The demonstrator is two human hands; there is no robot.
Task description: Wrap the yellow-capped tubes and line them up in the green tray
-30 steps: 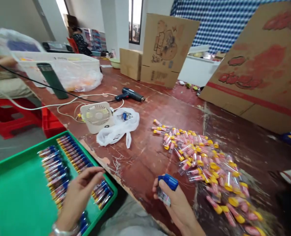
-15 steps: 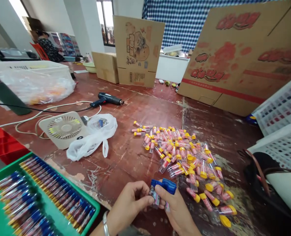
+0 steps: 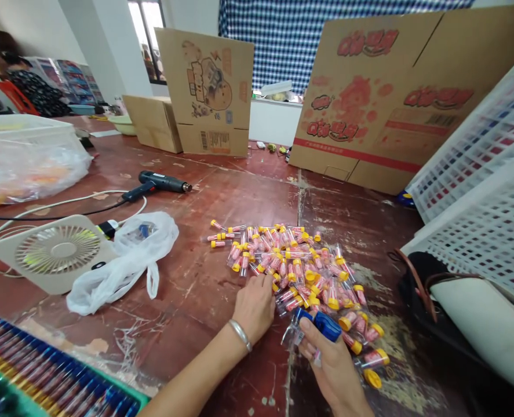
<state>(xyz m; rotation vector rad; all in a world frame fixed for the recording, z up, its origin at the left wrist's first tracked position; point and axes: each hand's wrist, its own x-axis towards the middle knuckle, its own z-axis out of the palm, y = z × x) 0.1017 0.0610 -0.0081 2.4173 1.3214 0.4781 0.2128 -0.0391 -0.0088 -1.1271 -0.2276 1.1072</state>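
Observation:
My right hand [image 3: 328,359], closed, grips several small clear plastic pieces with blue tops [image 3: 326,327] beside the near edge of the pile. A pile of clear tubes with yellow caps and pink contents [image 3: 298,269] is spread over the red-brown table [image 3: 187,347]. At the pile's near left edge, my left hand [image 3: 255,307] reaches in with bent fingers held together. Its fingertips are among the tubes and partly hidden, so what they hold cannot be made out. A silver bangle is on the left wrist.
At the lower left, a green tray [image 3: 137,397] holds rows of blue-and-yellow-ended tubes. A white plastic bag [image 3: 113,278], a small fan [image 3: 63,252] and a heat gun [image 3: 161,182] with cords lie left. Cardboard boxes [image 3: 213,87] stand behind; white baskets [image 3: 478,191] and a bag [image 3: 487,324] are right.
My left hand has left the blue-topped pieces and moved forward to the tubes. My right hand keeps hold of them and is slightly farther right. The view has turned right.

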